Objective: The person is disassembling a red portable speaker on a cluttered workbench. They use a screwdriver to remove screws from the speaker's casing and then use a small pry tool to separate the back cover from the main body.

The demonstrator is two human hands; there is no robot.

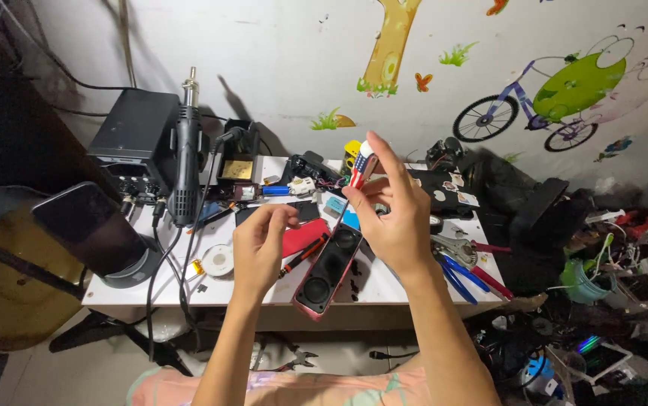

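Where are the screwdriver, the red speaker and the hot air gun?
screwdriver [362, 164]: head view, on its striped handle, held in the right hand [393, 218].
red speaker [329, 269]: head view, on its black grille between the two drivers.
hot air gun [187, 162]: head view, on its black body.

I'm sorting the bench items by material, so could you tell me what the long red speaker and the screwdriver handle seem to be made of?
The speaker looks like glossy red plastic around a matte black front, judging by its sheen. The screwdriver in the right hand has a smooth handle, probably moulded plastic, in red, white and blue.
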